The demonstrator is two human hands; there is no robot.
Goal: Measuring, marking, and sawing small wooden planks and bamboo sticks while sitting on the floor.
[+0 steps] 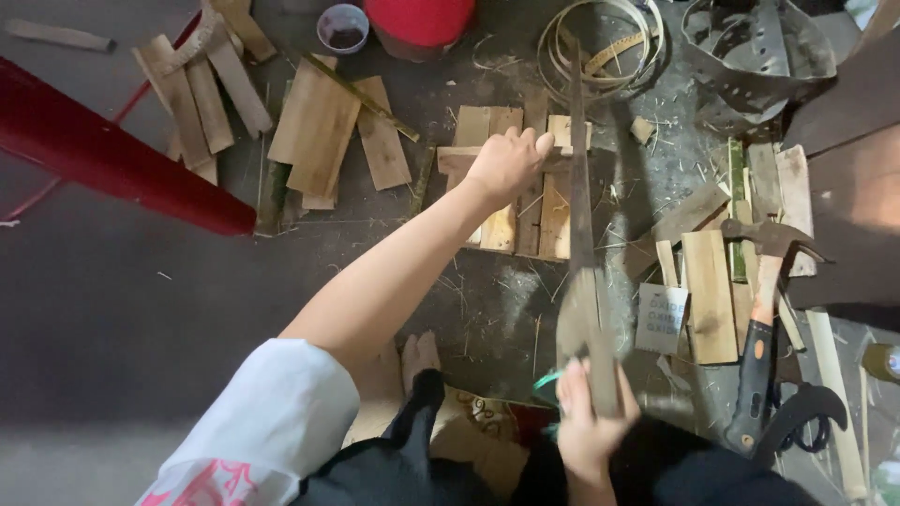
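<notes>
- Left hand (pixel 506 161) presses flat on a small slat panel (pixel 525 187) lying on the floor at 12 o'clock, fingers curled over its top crosspiece.
- Right hand (pixel 589 426) at 5 o'clock is closed around the handle end of a long saw (pixel 579 197), whose blade runs up across the panel's right side.
- Saw looks thin and whippy, likely light; best held at the handle.
- Panel looks stiff, light, splintery; steady it by the crosspiece.
- Hammer (pixel 764 281) lies at 3 o'clock, loose boards (pixel 319 131) at 10 o'clock.

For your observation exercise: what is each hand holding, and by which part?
The right hand grips a long saw by its handle end. The left hand presses flat on a wooden strip, steadying it.
</notes>
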